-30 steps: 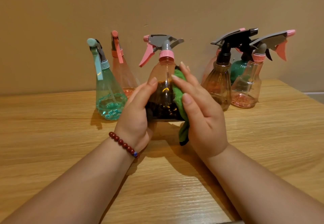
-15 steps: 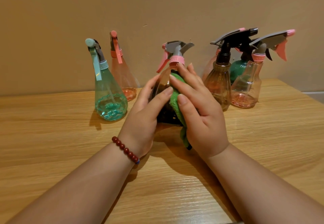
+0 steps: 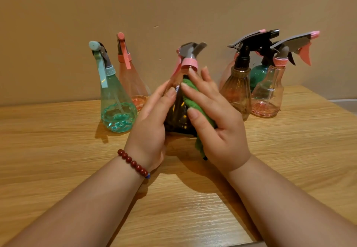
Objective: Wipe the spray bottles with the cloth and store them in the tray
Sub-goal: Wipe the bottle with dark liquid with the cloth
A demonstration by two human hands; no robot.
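A clear brownish spray bottle (image 3: 178, 115) with a pink collar and grey trigger head stands at the table's middle. My left hand (image 3: 150, 127) wraps its left side. My right hand (image 3: 218, 123) presses a green cloth (image 3: 195, 101) flat against the bottle's right side, fingers reaching up to the collar. The cloth's tail hangs below my palm. The bottle's base is partly hidden by both hands. No tray is in view.
A teal bottle (image 3: 116, 109) and a pink bottle (image 3: 131, 80) stand at the back left. At the back right stand a brown ribbed bottle (image 3: 238, 92) with a black head, a green bottle (image 3: 257, 76) and a clear pink bottle (image 3: 269, 96). The wooden table (image 3: 58, 150) meets a beige wall.
The bottle has turned under my hands, its trigger swinging from the left towards the far side. My right hand with the cloth has slid up the bottle's side to the collar.
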